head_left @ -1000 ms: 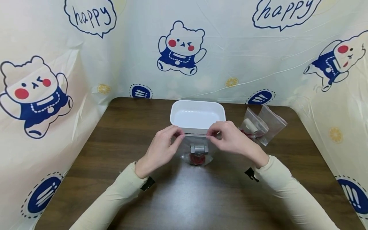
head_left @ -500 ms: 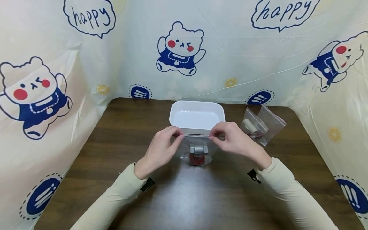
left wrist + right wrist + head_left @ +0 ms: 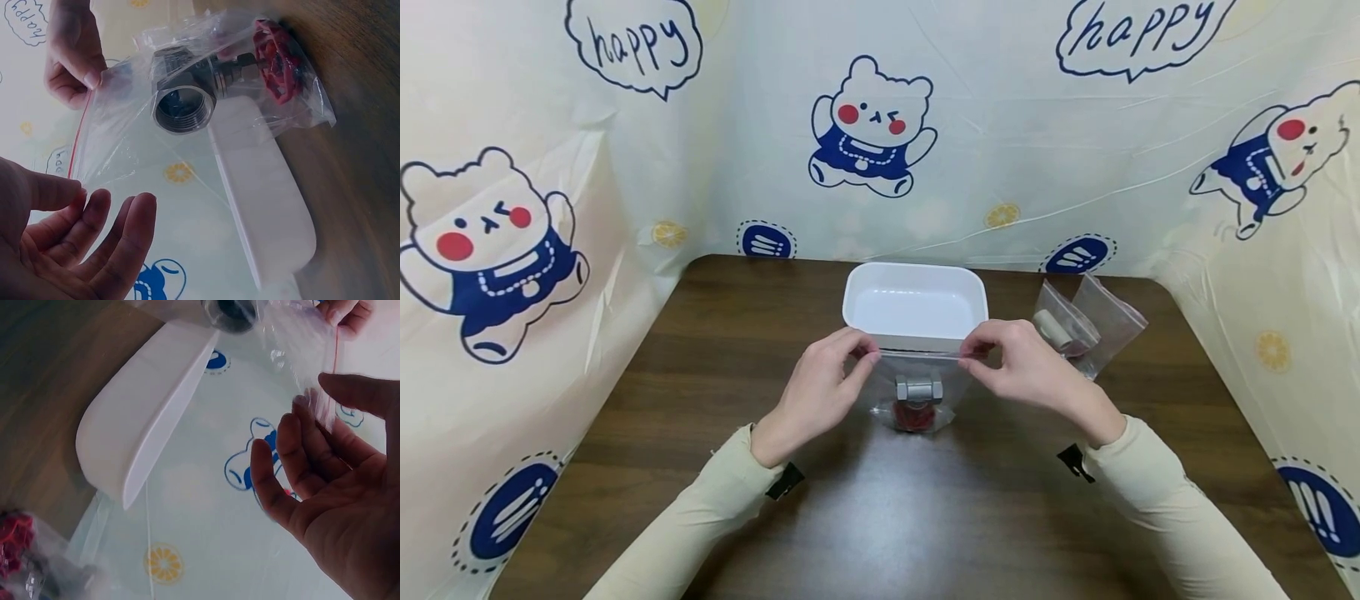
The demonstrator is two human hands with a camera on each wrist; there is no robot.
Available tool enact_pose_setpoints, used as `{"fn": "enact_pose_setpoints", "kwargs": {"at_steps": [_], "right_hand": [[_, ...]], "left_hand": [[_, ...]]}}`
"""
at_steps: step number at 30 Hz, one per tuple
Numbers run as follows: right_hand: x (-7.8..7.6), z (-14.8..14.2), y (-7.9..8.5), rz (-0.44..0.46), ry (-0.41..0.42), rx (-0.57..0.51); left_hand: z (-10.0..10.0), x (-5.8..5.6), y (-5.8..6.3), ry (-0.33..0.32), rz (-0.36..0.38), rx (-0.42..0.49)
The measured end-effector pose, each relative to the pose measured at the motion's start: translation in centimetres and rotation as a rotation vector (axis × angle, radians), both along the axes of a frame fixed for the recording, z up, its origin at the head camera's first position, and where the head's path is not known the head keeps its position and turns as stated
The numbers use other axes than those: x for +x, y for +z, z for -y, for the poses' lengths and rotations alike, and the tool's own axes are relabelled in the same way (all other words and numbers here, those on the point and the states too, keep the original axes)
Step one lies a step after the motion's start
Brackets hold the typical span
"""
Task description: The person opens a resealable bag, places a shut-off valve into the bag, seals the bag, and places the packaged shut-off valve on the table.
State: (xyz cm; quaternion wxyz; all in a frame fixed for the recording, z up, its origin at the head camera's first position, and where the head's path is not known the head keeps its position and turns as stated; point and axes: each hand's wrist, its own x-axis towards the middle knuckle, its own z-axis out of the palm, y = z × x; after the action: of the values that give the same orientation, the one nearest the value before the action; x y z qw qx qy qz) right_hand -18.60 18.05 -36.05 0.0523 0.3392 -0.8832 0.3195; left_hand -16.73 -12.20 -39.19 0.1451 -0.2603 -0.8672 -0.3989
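Note:
A clear zip-lock bag (image 3: 125, 140) stands upright on the table, holding a metal valve (image 3: 919, 389) with a red handwheel (image 3: 289, 81). In the left wrist view the valve's threaded opening faces the camera, and a red line runs along the bag's zip. My left hand (image 3: 818, 387) pinches the left end of the bag's top between thumb and index finger. Toward the right end of the same edge, my right hand (image 3: 1028, 367) pinches the zip strip with thumb and fingertips. In the right wrist view its other fingers are loosely bent.
Right behind the bag is a white rectangular tray (image 3: 916, 343). To the right, behind my right hand, lie clear zip-lock bags (image 3: 1112, 321), one with a pale cylindrical part (image 3: 1052, 327) in it. A printed curtain (image 3: 1000, 150) surrounds the wooden table (image 3: 737, 333).
My right hand has slid to the right along the bag's top edge, away from the left hand. The left hand, the bag and the tray have stayed in place.

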Motion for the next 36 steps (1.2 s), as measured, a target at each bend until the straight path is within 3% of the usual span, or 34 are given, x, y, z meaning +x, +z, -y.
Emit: {"fn": "enact_pose_setpoints", "kwargs": {"at_steps": [6, 13, 18, 22, 27, 36], "right_hand": [[0.0, -0.7, -0.1, -0.020, -0.003, 0.030], [-0.3, -0.8, -0.2, -0.082, 0.027, -0.023], [-0.2, -0.5, -0.1, -0.087, 0.027, 0.000], [-0.1, 0.6, 0.2, -0.126, 0.029, 0.050], [-0.3, 2.7, 0.3, -0.221, 0.095, 0.078], [-0.7, 4.6, 0.4, -0.216, 0.132, 0.092]], "left_hand": [[0.2, 0.0, 0.0, 0.006, 0.008, -0.009], [0.1, 0.0, 0.2, 0.006, -0.022, -0.006], [0.2, 0.0, 0.2, 0.021, 0.009, -0.008], [0.2, 0.1, 0.1, 0.019, 0.015, -0.007], [-0.1, 0.2, -0.1, 0.017, 0.017, -0.004], [0.3, 0.1, -0.1, 0.038, 0.030, 0.011]]}}
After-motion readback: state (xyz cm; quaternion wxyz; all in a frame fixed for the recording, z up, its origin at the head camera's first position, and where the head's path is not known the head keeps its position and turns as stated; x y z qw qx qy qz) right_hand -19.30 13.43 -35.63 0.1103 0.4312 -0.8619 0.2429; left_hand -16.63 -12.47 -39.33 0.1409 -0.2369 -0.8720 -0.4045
